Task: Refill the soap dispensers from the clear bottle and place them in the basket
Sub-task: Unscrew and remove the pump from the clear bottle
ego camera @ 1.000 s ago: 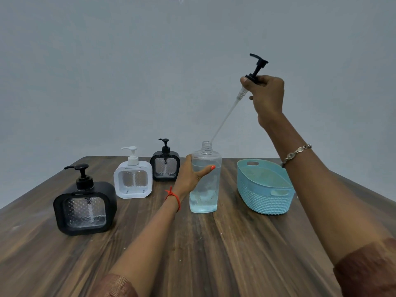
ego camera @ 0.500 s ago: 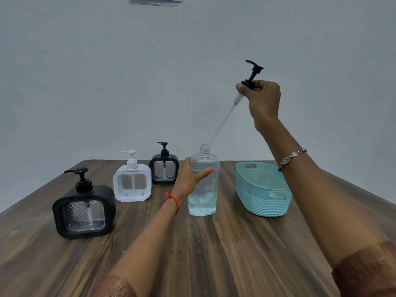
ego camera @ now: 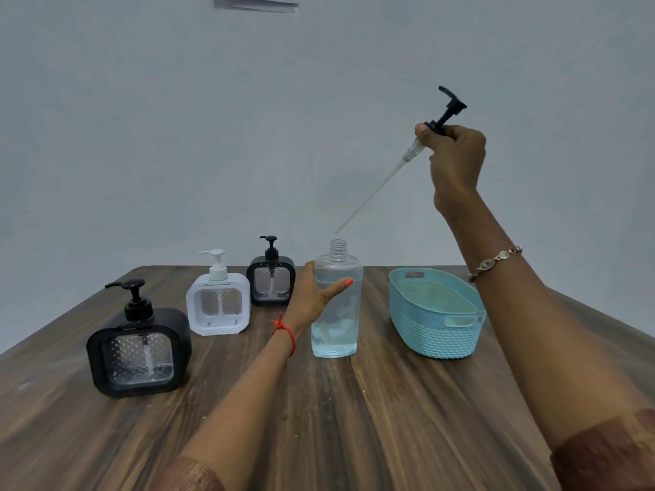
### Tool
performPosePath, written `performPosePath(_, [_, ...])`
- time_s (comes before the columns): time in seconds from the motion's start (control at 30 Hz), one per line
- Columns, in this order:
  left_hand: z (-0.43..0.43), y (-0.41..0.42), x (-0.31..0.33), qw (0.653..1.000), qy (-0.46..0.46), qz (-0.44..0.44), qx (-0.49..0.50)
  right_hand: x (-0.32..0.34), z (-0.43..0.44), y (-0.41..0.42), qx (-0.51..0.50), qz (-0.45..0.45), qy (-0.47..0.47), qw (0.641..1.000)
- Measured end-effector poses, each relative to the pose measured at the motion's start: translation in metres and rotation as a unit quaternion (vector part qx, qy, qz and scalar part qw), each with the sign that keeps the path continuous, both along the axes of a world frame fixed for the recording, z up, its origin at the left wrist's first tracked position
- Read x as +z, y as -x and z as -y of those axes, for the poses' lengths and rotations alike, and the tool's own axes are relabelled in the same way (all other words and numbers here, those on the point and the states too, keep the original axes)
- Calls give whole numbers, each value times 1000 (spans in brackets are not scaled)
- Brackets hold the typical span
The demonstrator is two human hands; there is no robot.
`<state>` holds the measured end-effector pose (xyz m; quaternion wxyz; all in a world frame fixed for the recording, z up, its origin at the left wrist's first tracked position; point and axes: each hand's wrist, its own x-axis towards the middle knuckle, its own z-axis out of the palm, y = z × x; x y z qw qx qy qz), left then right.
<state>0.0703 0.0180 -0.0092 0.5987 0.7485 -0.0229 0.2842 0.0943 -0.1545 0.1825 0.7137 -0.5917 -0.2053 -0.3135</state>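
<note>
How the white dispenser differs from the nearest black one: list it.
Colour: the white dispenser has a white frame and pump; the nearest black dispenser has both black.
Place: the white dispenser stands farther back, the nearest black dispenser leftmost and closest to the camera.
Shared: both upright on the table, pumps on, clear dimpled windows.

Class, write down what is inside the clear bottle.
Pale bluish liquid fills the bottle nearly to its shoulder; the neck is open and the pump hangs clear above it. The left hand covers part of the bottle's left side.
</note>
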Motion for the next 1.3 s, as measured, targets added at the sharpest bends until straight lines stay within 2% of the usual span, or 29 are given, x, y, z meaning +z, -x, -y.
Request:
performPosePath(0.47, [-2,-2,-3,1000,-2,-5,-1,-15,10,-6,5,-30,4,1000])
performPosePath(0.57, [-2,-2,-2,1000,-5,-4,5,-20,13,-9,11,-35,-18,999])
performPosePath(0.73, [-2,-1,-1,1000,-7,-5,-3,-29,25,-4,17,6,-97,995])
performPosePath(0.83, [-1,-1,-2,1000,-3,-5,-10,-53,29,2,36,42,-80,995])
performPosePath(0.93, [3,4,2,999,-8,2,-32,-104,27,7,74,74,5,995])
performPosePath(1.03, [7,12,3,999,-10,-1,-48,-167,31,4,45,109,183,976])
performPosePath(1.17, [1,20,-9,998,12,-55,-36,-233,48,-3,19,179,448,876])
performPosePath(1.3, [-11,27,-21,993,-21,-115,19,-256,52,0,56,202,605,768])
